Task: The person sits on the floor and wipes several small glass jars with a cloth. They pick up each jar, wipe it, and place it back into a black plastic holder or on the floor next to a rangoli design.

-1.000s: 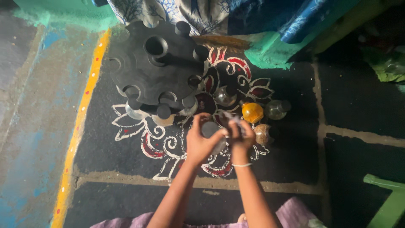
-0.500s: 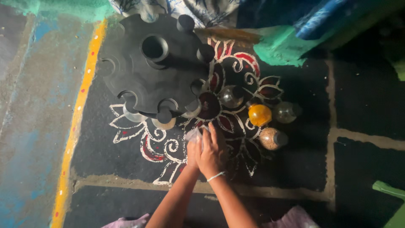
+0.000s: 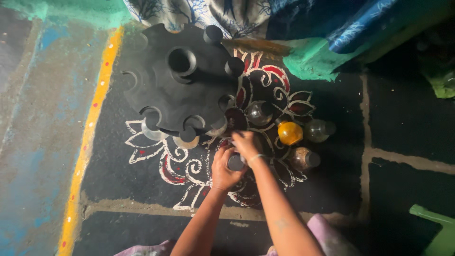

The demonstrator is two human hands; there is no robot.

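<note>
Both hands, left hand (image 3: 223,167) and right hand (image 3: 245,144), are gripping one dark-capped jar (image 3: 235,162), seemingly glass; four round glass jars (image 3: 290,133) are lying nearby.

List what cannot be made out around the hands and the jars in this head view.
- Jar in the left hand: only its dark cap shows; fingers hide body and contents.
- Right hand: whether it grips anything is hidden by its own back.
- Jars under the black round rack: rack covers them.
- Clear jar: contents too dim.
- Green stool: cut off by frame edge.
</note>
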